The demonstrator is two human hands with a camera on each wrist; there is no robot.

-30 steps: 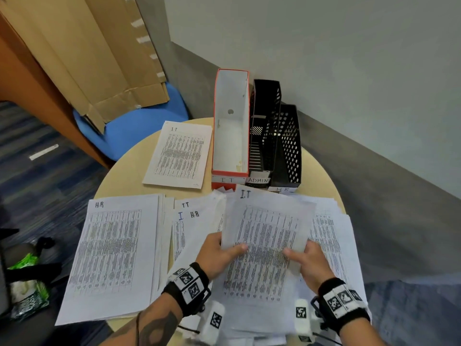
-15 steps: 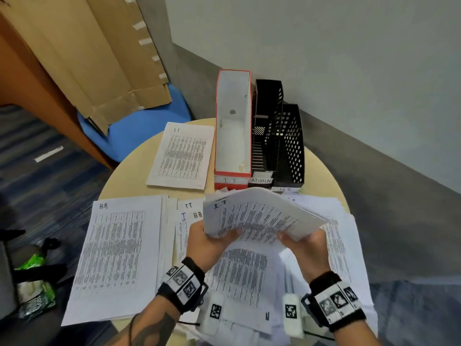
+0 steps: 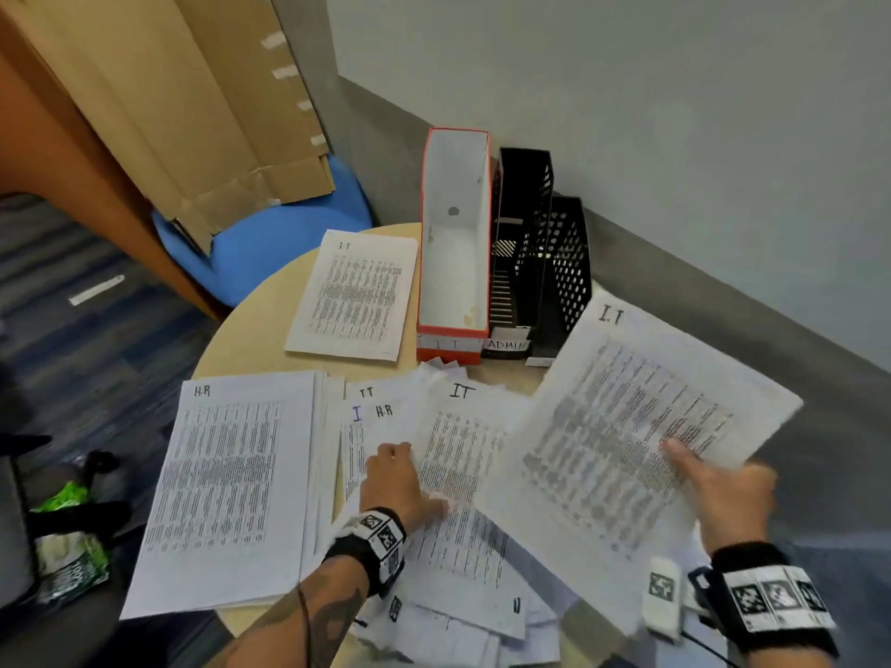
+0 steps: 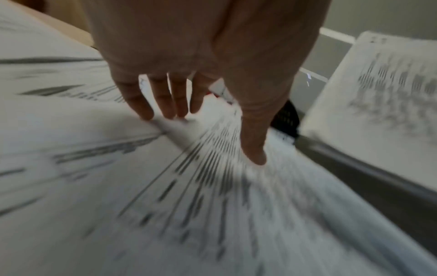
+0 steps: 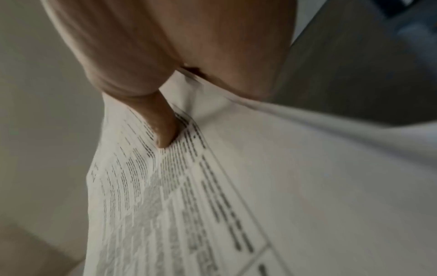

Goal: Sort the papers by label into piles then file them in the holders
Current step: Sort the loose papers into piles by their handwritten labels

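My right hand (image 3: pixel 718 479) pinches a printed sheet labelled I.T (image 3: pixel 622 426) by its right edge and holds it up, tilted, over the table's right side; in the right wrist view the thumb (image 5: pixel 163 128) presses on top of this sheet (image 5: pixel 184 196). My left hand (image 3: pixel 393 479) rests with straight fingers (image 4: pixel 165 100) on the loose heap of papers (image 3: pixel 458 455), whose top sheet reads IT. An H.R pile (image 3: pixel 226 479) lies at the left and a single I.T sheet (image 3: pixel 357 294) at the back. The red holder marked IT (image 3: pixel 453 233) stands beside two black holders (image 3: pixel 545 262).
The round table (image 3: pixel 250 349) is small, with a grey wall just behind the holders. A blue chair (image 3: pixel 270 233) with cardboard leaning on it stands at the back left. A green packet (image 3: pixel 67 537) lies on a dark seat at the left.
The I.T sheet went from both hands above the heap to my right hand alone, swung out to the right. My left hand let go and dropped onto the heap.
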